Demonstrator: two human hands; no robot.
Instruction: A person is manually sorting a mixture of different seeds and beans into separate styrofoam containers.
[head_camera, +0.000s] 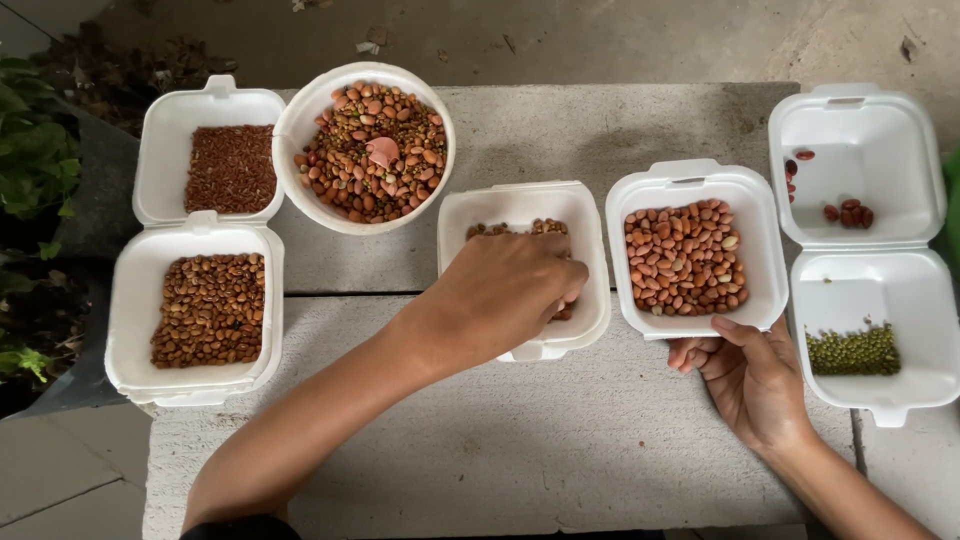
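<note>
Both our hands are working among foam trays of sorted beans on a grey concrete slab (560, 440).

Our right hand (752, 375) is pinching the near rim of the white foam tray of pinkish peanuts (690, 250), thumb on top and fingers curled beneath, while our left hand (505, 290) is reaching into the middle foam tray (520, 205) just left of it, fingers bunched down over small brown beans; we cannot tell what they are closing on. We are judging the foam light, thin and easily dented, so the rim is the best hold. Farther left are sitting a round bowl of mixed beans (365, 150) and a hinged box of brown seeds (205, 300); right, another box with green beans (855, 350).
</note>
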